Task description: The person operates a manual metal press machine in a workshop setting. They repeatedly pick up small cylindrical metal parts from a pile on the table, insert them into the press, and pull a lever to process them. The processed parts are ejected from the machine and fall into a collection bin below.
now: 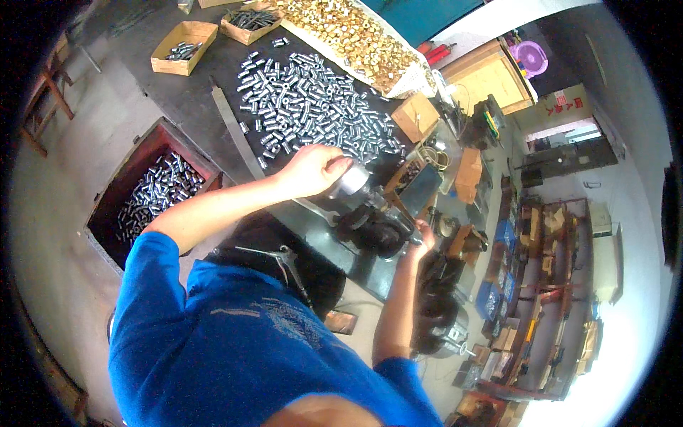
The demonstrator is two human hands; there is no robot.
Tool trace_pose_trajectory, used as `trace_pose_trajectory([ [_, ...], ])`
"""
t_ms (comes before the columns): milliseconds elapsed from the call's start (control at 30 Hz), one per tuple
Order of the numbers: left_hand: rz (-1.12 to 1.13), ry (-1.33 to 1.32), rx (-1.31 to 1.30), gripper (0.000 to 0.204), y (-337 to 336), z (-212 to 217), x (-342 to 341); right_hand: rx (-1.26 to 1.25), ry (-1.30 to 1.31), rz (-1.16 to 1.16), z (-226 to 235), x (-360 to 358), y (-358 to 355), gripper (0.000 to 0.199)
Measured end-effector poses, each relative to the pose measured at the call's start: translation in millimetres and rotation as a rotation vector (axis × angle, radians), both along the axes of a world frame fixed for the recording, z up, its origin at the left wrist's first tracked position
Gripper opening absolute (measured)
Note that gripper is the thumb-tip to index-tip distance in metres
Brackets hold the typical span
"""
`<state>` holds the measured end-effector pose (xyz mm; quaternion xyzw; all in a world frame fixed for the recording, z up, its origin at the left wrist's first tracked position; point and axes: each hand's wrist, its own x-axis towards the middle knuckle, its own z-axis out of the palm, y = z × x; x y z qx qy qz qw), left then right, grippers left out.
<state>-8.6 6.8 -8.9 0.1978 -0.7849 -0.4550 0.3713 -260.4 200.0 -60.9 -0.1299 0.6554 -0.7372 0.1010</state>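
Observation:
A small bench machine [377, 213] with dark metal parts stands at the table's edge in front of me. My left hand [318, 171] is closed beside the bright round metal head [352, 178] at the machine's left end. What its fingers pinch, if anything, is hidden. At the other end my right hand [425, 240] has its fingers curled round a short metal handle [414, 236], partly covered by the fingers. Beyond my left hand lies a wide pile of small silver metal sleeves [313, 107]. Below it, a wrench [318, 211] rests near the table's edge.
A dark red bin [153, 188] of similar metal pieces stands at the left. A long flat file [235, 128] lies beside the pile. Brass-coloured fittings [348, 35] fill a white tray behind. Wooden boxes [185, 46] sit far left; shelves [551, 285] line the right.

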Motion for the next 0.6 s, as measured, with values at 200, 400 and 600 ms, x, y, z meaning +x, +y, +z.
trace_pose_trajectory([
  [200, -0.014, 0.002, -0.032, 0.026, -0.5, 5.0, 0.0, -0.08, -0.167, -0.013, -27.2, 9.3, 19.7, 0.017],
  [400, -0.031, -0.108, 0.027, 0.03, -3.9, 5.2, 0.8, -0.018, -0.12, -0.024, 2.5, 18.3, 3.7, 0.017],
  [600, -0.044, -0.07, 0.014, 0.027, -7.6, 0.2, -3.2, -0.066, -0.005, -0.073, 34.7, 5.2, -11.1, 0.018],
])
